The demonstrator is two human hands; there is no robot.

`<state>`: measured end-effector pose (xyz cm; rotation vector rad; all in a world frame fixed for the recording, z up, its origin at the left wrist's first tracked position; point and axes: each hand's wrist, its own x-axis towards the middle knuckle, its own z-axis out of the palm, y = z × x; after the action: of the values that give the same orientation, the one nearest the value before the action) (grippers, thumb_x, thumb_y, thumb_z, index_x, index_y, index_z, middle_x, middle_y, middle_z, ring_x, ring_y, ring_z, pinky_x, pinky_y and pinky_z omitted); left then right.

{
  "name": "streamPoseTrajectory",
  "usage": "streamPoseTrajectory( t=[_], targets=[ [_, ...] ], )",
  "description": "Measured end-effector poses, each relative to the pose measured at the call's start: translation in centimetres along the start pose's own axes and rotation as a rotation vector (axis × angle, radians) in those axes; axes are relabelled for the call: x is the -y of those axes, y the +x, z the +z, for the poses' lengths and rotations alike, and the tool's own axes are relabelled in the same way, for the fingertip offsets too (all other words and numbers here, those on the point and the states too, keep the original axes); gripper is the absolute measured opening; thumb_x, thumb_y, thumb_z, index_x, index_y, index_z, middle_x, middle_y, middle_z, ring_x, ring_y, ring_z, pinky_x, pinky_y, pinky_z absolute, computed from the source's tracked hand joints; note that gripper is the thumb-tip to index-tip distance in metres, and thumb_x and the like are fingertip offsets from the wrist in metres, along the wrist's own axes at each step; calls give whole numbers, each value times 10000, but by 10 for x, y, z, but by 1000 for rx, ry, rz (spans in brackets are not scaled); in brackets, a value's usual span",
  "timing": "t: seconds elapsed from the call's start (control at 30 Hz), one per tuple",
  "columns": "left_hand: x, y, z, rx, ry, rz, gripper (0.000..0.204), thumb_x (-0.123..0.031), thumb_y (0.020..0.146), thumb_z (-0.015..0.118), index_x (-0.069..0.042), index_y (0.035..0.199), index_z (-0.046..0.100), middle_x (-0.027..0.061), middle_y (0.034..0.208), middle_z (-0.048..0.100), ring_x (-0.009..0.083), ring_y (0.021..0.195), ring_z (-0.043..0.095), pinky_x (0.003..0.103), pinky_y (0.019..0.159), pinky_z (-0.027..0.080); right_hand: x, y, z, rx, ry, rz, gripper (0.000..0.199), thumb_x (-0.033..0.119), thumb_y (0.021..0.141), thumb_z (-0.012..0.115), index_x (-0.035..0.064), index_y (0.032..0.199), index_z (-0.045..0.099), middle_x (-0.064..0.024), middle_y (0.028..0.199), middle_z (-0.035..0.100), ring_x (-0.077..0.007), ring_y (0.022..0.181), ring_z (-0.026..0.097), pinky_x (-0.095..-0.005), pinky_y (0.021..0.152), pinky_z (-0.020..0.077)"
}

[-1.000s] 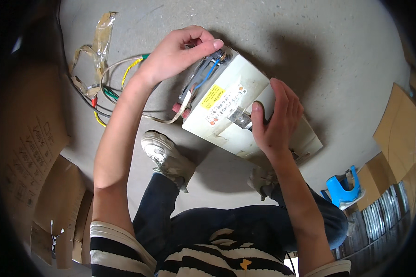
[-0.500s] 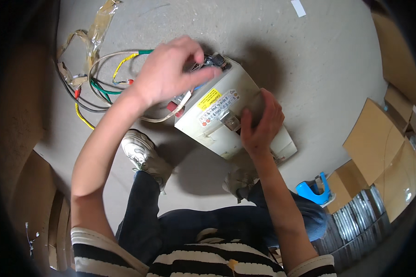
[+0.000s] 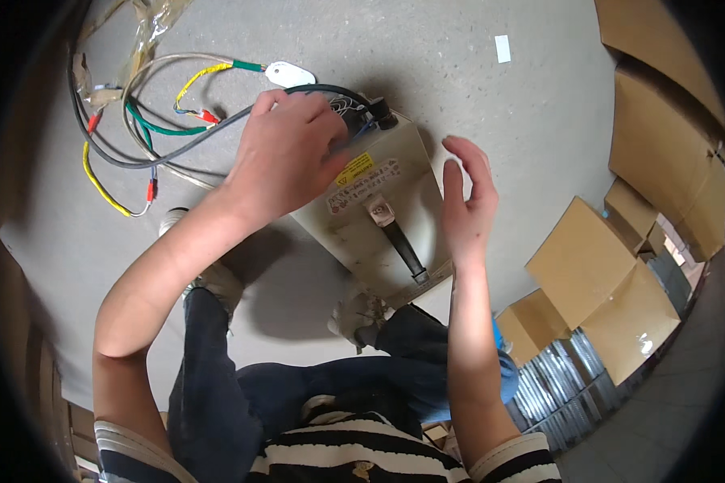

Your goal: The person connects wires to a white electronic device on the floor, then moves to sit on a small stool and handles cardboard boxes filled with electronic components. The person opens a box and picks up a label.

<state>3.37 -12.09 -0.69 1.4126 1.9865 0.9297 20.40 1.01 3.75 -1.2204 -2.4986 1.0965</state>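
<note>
A pale metal box (image 3: 342,245) with a black carrying handle (image 3: 401,249) and a yellow warning label (image 3: 354,170) stands on the floor between my feet. My left hand (image 3: 286,157) hovers over its far-left end, where cables meet the box. The fingers bend down and blur, so any grip there is hidden. A dark grey cable (image 3: 193,145) runs past the hand toward a black round connector (image 3: 382,113) on the box's far corner. To the right of the box, my right hand (image 3: 470,205) is raised with thumb and fingers apart, holding nothing.
Cables with yellow sleeves (image 3: 97,183), green sleeves and red ends lie on the floor at left, near clear plastic wrap (image 3: 149,28). A white tag (image 3: 290,75) lies beyond my left hand. Open cardboard boxes (image 3: 584,249) and stacked silvery parts (image 3: 560,378) stand at right.
My right hand has come away from the handle and moved right of the box, leaving the handle in full sight. My left hand has shifted slightly over the cable end. The view has shifted too.
</note>
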Motion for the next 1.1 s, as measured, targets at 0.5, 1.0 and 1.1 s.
streamPoseTrajectory(
  t=[0.5, 1.0, 1.1],
  targets=[
    [-4, 1, 9, -92, 46, -12, 92, -145, 685, 617, -80, 735, 577, 33, 733, 533, 197, 750, 526, 344, 816, 336, 9, 33, 24, 202, -39, -182, 196, -40, 779, 452, 9, 922, 576, -141, 963, 565, -278, 845, 563, -297, 741, 442],
    [-4, 0, 6, -134, -27, -2, 54, -113, 709, 583, -70, 714, 550, 46, 700, 531, 205, 735, 540, 363, 800, 345, 7, 35, 26, 199, -12, -79, 143, 16, 826, 465, 11, 908, 582, -119, 951, 574, -209, 866, 565, -265, 763, 430],
    [-4, -1, 8, -142, -44, -6, 59, -116, 706, 586, -70, 716, 551, 46, 700, 530, 208, 739, 540, 368, 802, 343, 8, 35, 26, 205, 9, -87, 132, 19, 823, 475, 10, 900, 582, -114, 935, 579, -204, 867, 563, -266, 767, 428]
  ],
)
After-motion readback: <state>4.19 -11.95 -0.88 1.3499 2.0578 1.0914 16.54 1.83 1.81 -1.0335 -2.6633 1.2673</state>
